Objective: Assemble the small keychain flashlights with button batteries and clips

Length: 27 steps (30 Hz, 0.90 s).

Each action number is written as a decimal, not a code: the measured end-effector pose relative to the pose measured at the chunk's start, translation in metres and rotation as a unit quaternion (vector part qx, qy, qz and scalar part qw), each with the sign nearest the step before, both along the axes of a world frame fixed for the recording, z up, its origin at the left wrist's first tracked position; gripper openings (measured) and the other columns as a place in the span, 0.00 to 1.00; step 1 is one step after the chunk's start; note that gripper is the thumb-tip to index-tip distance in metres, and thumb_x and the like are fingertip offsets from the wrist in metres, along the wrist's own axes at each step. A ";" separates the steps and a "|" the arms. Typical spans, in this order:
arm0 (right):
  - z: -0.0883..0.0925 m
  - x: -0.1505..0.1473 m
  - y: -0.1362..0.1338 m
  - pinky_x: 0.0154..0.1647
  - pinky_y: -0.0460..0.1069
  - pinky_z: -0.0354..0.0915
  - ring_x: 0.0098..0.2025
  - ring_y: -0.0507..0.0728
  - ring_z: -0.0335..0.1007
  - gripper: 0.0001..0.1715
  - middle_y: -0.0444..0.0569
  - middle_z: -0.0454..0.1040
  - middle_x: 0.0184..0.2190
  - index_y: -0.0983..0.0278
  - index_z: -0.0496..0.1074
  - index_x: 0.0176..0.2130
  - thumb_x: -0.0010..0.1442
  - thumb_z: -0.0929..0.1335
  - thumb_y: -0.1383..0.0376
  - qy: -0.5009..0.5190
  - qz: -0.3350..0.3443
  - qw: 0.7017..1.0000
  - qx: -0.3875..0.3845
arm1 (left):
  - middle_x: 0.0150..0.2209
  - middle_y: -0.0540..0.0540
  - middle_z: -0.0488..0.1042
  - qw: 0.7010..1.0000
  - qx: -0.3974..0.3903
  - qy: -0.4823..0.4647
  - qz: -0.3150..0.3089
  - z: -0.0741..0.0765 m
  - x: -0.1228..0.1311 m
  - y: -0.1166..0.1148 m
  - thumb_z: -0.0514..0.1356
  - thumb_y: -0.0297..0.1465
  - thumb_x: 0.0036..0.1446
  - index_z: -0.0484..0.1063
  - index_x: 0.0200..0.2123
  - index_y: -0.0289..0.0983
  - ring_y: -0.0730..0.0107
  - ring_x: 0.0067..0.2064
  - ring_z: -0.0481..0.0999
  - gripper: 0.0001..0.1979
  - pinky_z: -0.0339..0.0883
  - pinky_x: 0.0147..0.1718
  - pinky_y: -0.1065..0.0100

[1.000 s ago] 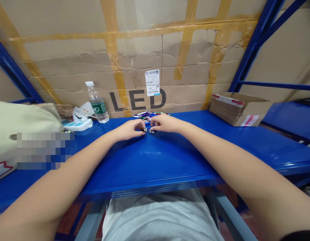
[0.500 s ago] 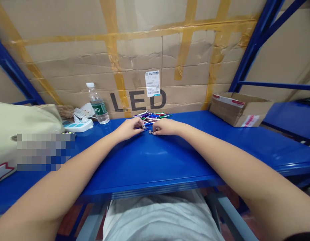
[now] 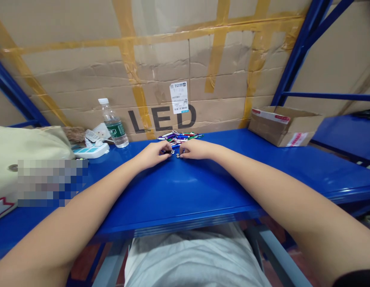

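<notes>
On the blue table (image 3: 179, 195), my left hand (image 3: 156, 154) is closed in a pinch around a small silvery piece (image 3: 173, 152) whose kind I cannot make out. Close by on its right, my right hand (image 3: 194, 150) has its fingers curled together, with the tips down at some small round grey discs (image 3: 178, 156) that look like button cells. Whether those fingertips hold one of them is hidden. Just behind both hands lies a pile of slim, shiny metal tubes (image 3: 189, 136) in purple, green, red and blue, with silvery clips among them.
A water bottle (image 3: 114, 124) with a white cap stands at the back left, beside a white power strip (image 3: 93, 151). A pale bag (image 3: 32, 145) lies at far left. An open cardboard box (image 3: 270, 127) sits at the back right. A large taped carton (image 3: 161, 67) forms the back wall.
My right hand has shifted slightly at the discs, and its fingertips have moved a little. My left hand keeps its pinch on the silvery piece. The whole view has moved slightly.
</notes>
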State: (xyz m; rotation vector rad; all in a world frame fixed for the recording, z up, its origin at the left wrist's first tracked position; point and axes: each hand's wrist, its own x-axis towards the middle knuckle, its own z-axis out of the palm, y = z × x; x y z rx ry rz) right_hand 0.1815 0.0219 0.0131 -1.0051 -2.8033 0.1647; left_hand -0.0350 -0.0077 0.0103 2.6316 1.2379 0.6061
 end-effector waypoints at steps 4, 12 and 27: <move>0.002 -0.003 -0.004 0.33 0.46 0.59 0.34 0.54 0.69 0.12 0.51 0.77 0.37 0.65 0.74 0.41 0.58 0.64 0.68 0.039 -0.015 0.999 0.003 | 0.45 0.44 0.75 0.982 0.143 0.121 0.013 0.011 -0.004 -0.001 0.52 0.26 0.59 0.71 0.44 0.39 0.61 0.49 0.71 0.12 0.61 0.47 0.61; -0.001 -0.004 -0.003 0.33 0.47 0.60 0.34 0.55 0.70 0.12 0.50 0.77 0.36 0.64 0.75 0.40 0.56 0.65 0.67 0.014 -0.010 1.000 0.005 | 0.46 0.46 0.77 0.902 0.305 0.300 -0.049 0.006 -0.001 -0.002 0.56 0.28 0.62 0.75 0.38 0.40 0.59 0.52 0.69 0.08 0.56 0.44 0.60; -0.001 -0.004 -0.004 0.31 0.47 0.58 0.31 0.54 0.68 0.10 0.49 0.76 0.32 0.64 0.74 0.39 0.57 0.68 0.63 0.051 -0.015 0.998 0.019 | 0.44 0.45 0.77 0.879 0.386 0.277 -0.029 0.001 -0.004 0.008 0.55 0.25 0.62 0.75 0.40 0.37 0.58 0.51 0.69 0.09 0.63 0.42 0.61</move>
